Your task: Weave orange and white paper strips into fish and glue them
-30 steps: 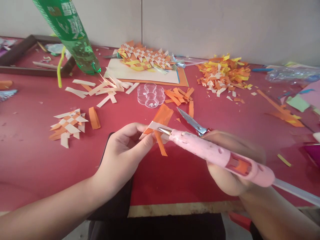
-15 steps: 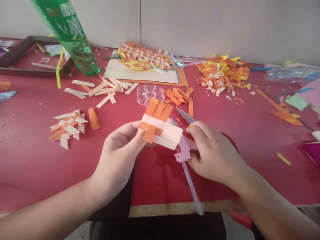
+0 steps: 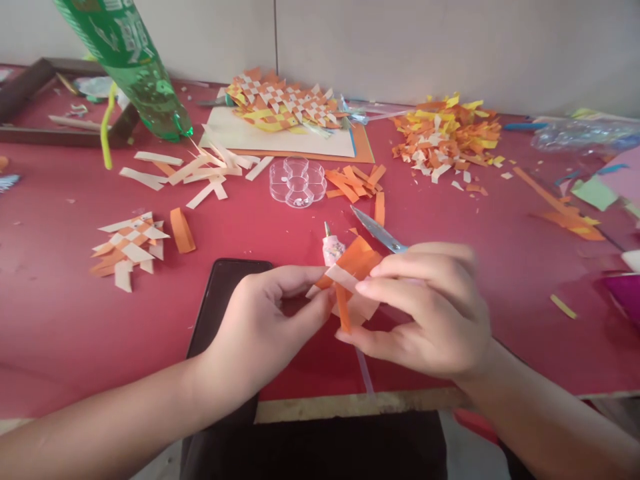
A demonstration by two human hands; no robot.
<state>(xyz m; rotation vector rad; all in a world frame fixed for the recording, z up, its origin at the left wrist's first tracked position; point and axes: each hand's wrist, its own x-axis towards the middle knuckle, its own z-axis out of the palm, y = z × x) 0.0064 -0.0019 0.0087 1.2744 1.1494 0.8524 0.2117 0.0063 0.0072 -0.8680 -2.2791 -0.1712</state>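
Observation:
Between my hands is a small woven piece of orange and cream paper strips (image 3: 357,261). My left hand (image 3: 270,320) pinches its left edge between thumb and fingers. On its right side, the fingers of my right hand (image 3: 435,313) press the cream strips, with the thumb at the lower end of a hanging orange strip (image 3: 342,308). Just beyond the paper lies a pink glue gun (image 3: 333,249), its body mostly hidden, with a clear glue stick (image 3: 365,373) trailing toward the table edge. Scissors (image 3: 377,230) lie with their blades showing past my right fingers.
A phone (image 3: 225,293) lies beneath my left hand. Farther back are a clear flower-shaped tray (image 3: 298,183), cream strips (image 3: 210,170), orange strips (image 3: 353,181) and a paper scrap heap (image 3: 447,137). A woven fish-like piece (image 3: 133,247) lies left, near a green bottle (image 3: 145,80) and dark frame (image 3: 20,132).
My right hand has let go of the glue gun, which now lies on the table, and has taken hold of the woven paper. The paper has moved right and lower, and is turned.

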